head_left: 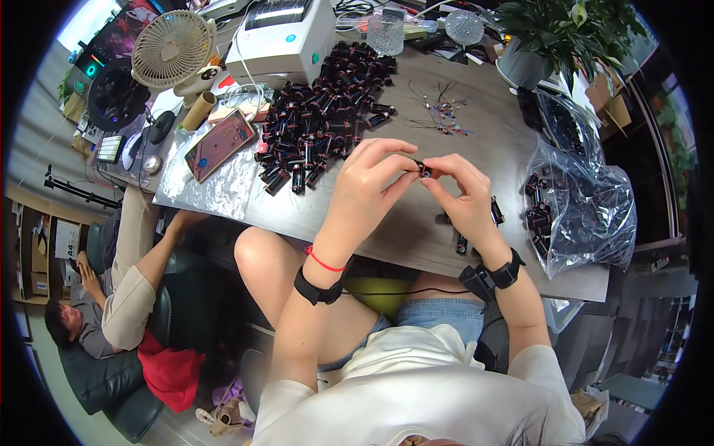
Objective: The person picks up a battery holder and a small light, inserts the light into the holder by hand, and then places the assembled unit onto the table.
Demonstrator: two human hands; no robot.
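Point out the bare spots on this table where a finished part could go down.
Bare wood lies between the pile of black cylinders and the clear bag, below the loose wire bits, and along the near edge under the left hand and right hand. The far side is crowded: printer, fan, phone, plant.

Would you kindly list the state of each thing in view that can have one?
Left hand: pinching the small black part.
Right hand: pinching the same part.
Black cylinders: heaped loose on table.
Clear bag: open, partly filled.
Phone: screen lit, lying flat.
Fan: upright; running or not, unclear.
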